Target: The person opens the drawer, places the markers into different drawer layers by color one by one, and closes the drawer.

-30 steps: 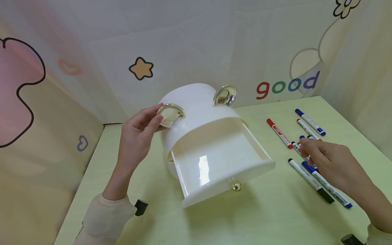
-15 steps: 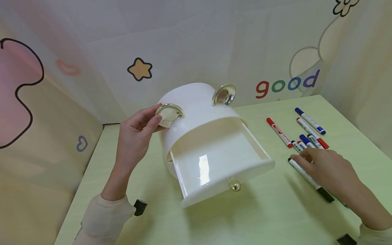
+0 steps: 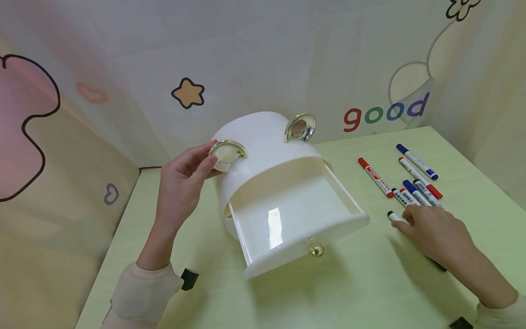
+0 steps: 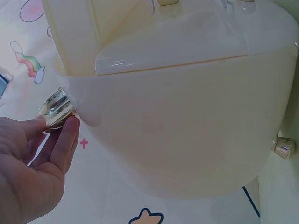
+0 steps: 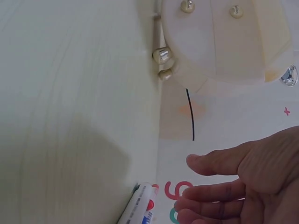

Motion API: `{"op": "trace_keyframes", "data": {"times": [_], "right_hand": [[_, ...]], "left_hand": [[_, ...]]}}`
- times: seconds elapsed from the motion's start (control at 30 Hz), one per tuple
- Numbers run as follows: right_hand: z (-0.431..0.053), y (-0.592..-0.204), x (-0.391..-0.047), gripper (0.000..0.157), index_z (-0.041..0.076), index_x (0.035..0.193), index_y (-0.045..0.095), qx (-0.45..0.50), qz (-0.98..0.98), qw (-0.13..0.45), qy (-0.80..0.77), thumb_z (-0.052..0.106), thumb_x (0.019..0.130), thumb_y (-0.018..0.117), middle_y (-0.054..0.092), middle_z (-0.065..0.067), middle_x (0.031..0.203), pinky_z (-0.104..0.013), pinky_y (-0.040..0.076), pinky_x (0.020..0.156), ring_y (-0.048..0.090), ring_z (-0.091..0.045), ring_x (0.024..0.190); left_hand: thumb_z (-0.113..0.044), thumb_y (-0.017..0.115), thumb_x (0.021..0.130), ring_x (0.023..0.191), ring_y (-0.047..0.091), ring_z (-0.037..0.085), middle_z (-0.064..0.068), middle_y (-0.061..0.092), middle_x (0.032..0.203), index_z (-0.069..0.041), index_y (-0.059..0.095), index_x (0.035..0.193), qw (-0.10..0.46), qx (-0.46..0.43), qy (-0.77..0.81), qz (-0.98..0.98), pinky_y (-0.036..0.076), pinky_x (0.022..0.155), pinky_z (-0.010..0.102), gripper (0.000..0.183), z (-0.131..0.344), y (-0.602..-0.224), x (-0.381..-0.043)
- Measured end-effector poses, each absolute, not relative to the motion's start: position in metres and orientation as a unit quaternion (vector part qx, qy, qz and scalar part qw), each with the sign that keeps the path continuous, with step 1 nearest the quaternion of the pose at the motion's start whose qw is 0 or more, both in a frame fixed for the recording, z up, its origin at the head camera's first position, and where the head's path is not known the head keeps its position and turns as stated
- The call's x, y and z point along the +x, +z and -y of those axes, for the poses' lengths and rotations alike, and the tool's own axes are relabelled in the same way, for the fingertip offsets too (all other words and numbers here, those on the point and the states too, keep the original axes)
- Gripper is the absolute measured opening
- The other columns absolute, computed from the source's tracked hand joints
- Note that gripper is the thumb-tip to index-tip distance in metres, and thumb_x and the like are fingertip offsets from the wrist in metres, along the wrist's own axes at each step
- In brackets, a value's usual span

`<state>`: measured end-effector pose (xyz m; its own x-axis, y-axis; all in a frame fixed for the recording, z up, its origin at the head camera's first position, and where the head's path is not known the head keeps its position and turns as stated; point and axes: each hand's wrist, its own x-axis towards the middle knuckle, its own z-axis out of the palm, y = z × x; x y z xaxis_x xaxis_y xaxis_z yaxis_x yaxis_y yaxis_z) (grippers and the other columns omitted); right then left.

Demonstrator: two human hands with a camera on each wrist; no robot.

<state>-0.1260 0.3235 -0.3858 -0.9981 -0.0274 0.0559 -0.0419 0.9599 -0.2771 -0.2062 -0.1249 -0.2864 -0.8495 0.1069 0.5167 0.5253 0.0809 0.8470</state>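
The left hand point(image 3: 181, 183), left of centre in the frame, pinches the shiny gold ear-shaped ring point(image 3: 227, 153) on the rounded white plastic box point(image 3: 263, 139) between thumb and fingers, unchanged from a second ago. The box sits mid-frame with its shallow white plastic drawer point(image 3: 287, 205) pulled out towards the bottom of the frame, also unmoved, its round gold knob point(image 3: 316, 250) at the front.

At the lower right, the right hand point(image 3: 439, 235) has shifted down from the middle of the marker cluster. It now lies over the slim white marker with a black cap point(image 3: 397, 218), which was almost wholly in sight a second ago; just its upper-left end and a bit of cap show. In the right wrist view thumb and fingers stand apart with a gap between them. Above the hand, the short white marker with a blue cap point(image 3: 416, 192) and its neighbours, partly covered before, are in plainer view on the pale green table point(image 3: 304, 301)
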Motion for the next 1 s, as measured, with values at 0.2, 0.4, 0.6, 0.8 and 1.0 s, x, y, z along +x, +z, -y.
{"op": "trace_keyframes", "data": {"times": [0.2, 0.4, 0.6, 0.8, 1.0], "right_hand": [[-0.332, -0.391, -0.130, 0.024, 0.000, 0.086, 0.069, -0.006, 0.990, 0.001, 0.140, 0.022, 0.093, 0.075, 0.057, -0.005, 0.072, -0.033, 0.035, 0.046, 0.048, -0.023, 0.061], [-0.337, -0.399, -0.133, 0.020, 0.004, 0.081, 0.066, -0.017, 0.990, -0.017, 0.138, 0.018, 0.093, 0.073, 0.051, -0.005, 0.068, -0.033, 0.035, 0.047, 0.047, -0.023, 0.060], [-0.338, -0.404, -0.132, 0.015, 0.002, 0.085, 0.069, -0.014, 0.991, -0.013, 0.134, 0.015, 0.091, 0.072, 0.056, -0.006, 0.071, -0.035, 0.038, 0.046, 0.048, -0.025, 0.061], [-0.339, -0.406, -0.134, 0.013, 0.001, 0.087, 0.070, -0.011, 0.992, -0.005, 0.123, 0.013, 0.089, 0.074, 0.060, -0.007, 0.072, -0.037, 0.040, 0.045, 0.049, -0.025, 0.062], [-0.339, -0.409, -0.134, 0.012, 0.000, 0.088, 0.072, -0.007, 0.992, -0.008, 0.125, 0.011, 0.086, 0.075, 0.062, -0.006, 0.073, -0.036, 0.041, 0.045, 0.050, -0.024, 0.062]], "left_hand": [[0.009, 0.063, 0.098, 0.093, 0.074, 0.015, 0.018, 0.068, 0.129, 0.009, 0.065, 0.130, 0.161, -0.219, -0.643, 0.716, 0.063, 0.084, 0.034, 0.033, 0.125, -0.289, -0.206], [0.010, 0.063, 0.098, 0.094, 0.074, 0.015, 0.019, 0.068, 0.129, 0.009, 0.065, 0.131, 0.163, -0.222, -0.642, 0.716, 0.063, 0.084, 0.034, 0.033, 0.126, -0.289, -0.206], [0.011, 0.063, 0.097, 0.094, 0.074, 0.015, 0.018, 0.068, 0.128, 0.010, 0.065, 0.130, 0.164, -0.226, -0.645, 0.711, 0.064, 0.084, 0.035, 0.033, 0.125, -0.288, -0.207], [0.010, 0.064, 0.098, 0.094, 0.073, 0.016, 0.018, 0.069, 0.128, 0.009, 0.065, 0.130, 0.163, -0.230, -0.646, 0.709, 0.064, 0.083, 0.035, 0.033, 0.125, -0.288, -0.207], [0.009, 0.064, 0.098, 0.094, 0.073, 0.016, 0.018, 0.068, 0.129, 0.009, 0.065, 0.130, 0.163, -0.228, -0.643, 0.713, 0.064, 0.084, 0.035, 0.032, 0.125, -0.288, -0.207]]}}
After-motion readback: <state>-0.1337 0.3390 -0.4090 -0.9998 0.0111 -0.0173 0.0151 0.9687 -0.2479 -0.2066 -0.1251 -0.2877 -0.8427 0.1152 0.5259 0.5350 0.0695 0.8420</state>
